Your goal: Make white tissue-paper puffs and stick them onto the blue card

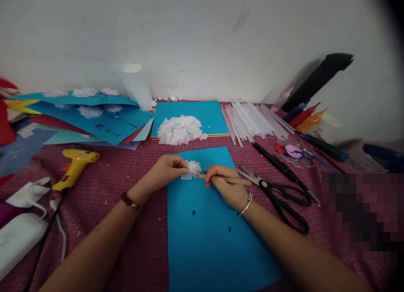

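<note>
**Two hands press a white paper tuft onto a thin wooden stick over a blue sheet**

A large blue sheet (208, 237) lies on a red checked cloth (126, 174) and serves as the landmark. Near its far edge, both hands meet. The left hand (166, 168) pinches a small white paper tuft (192, 168) between fingertips. The right hand (224, 182) is closed around a thin wooden stick (232, 179), grasping it like a pencil.

The stick's long axis runs almost sideways across the sheet's far edge, its tip pointing left into the tuft, its other end reaching off the sheet's right edge towards black scissors (280, 199).

To do this well, it seems wise to keep the stick level and steady while the fingertips squeeze the tuft gently around the tip, without crushing it.

Beyond the sheet, a pile of white paper scraps (179, 130) rests on a second blue sheet (217, 115). Well left of the sheet lies a yellow glue gun (75, 165). Beyond and right, pale strips (252, 119) fan out.
</note>
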Demonstrator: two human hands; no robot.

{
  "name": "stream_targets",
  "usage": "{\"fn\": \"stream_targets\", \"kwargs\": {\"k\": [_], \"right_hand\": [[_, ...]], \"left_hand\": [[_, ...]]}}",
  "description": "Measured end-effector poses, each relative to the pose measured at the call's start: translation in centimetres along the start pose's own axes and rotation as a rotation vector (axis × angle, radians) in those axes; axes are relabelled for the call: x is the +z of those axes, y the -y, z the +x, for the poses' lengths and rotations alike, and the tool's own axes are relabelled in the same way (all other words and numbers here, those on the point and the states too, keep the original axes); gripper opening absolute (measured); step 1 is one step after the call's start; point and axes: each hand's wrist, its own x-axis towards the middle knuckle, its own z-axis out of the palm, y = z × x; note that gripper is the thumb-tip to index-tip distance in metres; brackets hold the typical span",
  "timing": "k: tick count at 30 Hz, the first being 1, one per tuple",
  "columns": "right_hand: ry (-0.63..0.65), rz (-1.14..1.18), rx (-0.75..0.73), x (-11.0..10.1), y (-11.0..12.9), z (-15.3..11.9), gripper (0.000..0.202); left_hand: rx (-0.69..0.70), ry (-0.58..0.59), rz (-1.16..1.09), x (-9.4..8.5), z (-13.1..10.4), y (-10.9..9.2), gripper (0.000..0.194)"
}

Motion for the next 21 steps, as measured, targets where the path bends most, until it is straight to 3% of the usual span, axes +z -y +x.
{"fn": "stream_targets", "kwargs": {"k": [13,17,21], "right_hand": [[0.061,-0.246,-0.148,0.8,-0.2,-0.1,0.023],[0.086,-0.270,-0.118,0.8,0.0,-0.1,0.022],[0.092,-0.263,-0.095,0.8,0.1,0.0,0.022]], "left_hand": [[0.004,-0.066,-0.075,0.3,-0.1,0.0,0.014],[0.069,-0.008,-0.146,-0.1,-0.9,-0.2,0.011],[0.106,0.059,-0.038,-0.4,-1.6,-0.1,0.012]]}}
